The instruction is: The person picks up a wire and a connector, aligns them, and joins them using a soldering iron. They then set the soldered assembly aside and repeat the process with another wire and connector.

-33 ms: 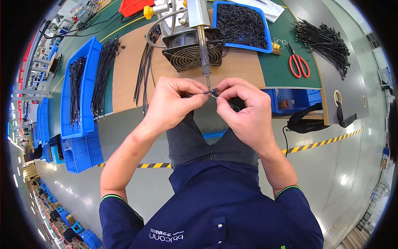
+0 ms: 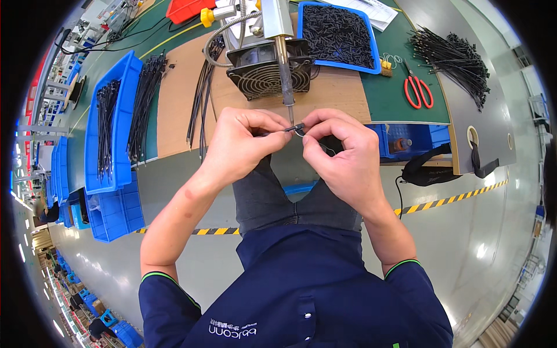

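My left hand [image 2: 239, 145] pinches a thin black cable [image 2: 295, 128] between thumb and fingertips. At the cable's other side, my right hand [image 2: 347, 155] is closed on its dark end with thumb and forefinger. A thin pale wire loop hangs by the right fingertips; where it leads is hidden by the hand. Just above the cable is the narrow metal nozzle [image 2: 291, 113] of an upright machine; whether they touch I cannot tell. Behind the nozzle stands a black fan [image 2: 264, 81].
Blue trays [image 2: 125, 168] with black cables stand at the left, beside another cable bundle [image 2: 147, 104]. Ahead lies a blue tray of small black tubes [image 2: 336, 35]. Red-handled scissors [image 2: 419, 93] and a cable pile [image 2: 455, 61] lie right. Cardboard [image 2: 342, 95] covers the bench edge.
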Demonstrator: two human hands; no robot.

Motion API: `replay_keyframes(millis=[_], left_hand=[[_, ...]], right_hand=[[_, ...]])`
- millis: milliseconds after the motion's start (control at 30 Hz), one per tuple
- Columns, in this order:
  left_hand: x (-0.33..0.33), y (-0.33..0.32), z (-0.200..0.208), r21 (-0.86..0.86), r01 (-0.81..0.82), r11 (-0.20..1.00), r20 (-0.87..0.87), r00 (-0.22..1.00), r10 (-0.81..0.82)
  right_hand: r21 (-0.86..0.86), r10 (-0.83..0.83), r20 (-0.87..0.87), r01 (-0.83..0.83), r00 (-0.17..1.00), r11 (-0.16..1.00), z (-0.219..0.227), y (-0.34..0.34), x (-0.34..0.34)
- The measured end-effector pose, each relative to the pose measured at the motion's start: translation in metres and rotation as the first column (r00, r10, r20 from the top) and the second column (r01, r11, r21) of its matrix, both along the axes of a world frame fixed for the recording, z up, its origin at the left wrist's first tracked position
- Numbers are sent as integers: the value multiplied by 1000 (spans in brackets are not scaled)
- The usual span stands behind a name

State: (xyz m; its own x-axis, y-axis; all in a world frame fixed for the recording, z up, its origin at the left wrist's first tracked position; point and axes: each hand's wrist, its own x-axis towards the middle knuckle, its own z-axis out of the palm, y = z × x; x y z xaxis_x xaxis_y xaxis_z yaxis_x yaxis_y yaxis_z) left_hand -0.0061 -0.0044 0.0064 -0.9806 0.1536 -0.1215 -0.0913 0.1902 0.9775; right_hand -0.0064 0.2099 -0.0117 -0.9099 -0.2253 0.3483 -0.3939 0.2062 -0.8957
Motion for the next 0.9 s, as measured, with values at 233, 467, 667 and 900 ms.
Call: replay_keyframes(millis=[233, 467, 667, 900], left_hand=[[0, -2, 0, -7, 17, 1000, 25, 1000, -16], [-1, -2, 0, 2, 17, 1000, 37, 999, -17], [0, -2, 1, -5, 11, 1000, 43, 999, -11], [-1, -3, 0, 8, 21, 1000, 34, 999, -22]], right_hand=[[-16, -21, -55, 20, 998, 1000, -7, -2, -3], [-25, -19, -32, 19, 999, 1000, -4, -4, -3], [-34, -24, -27, 23, 999, 999, -4, -6, -4], [-36, -17, -42, 16, 999, 999, -4, -4, -4]])
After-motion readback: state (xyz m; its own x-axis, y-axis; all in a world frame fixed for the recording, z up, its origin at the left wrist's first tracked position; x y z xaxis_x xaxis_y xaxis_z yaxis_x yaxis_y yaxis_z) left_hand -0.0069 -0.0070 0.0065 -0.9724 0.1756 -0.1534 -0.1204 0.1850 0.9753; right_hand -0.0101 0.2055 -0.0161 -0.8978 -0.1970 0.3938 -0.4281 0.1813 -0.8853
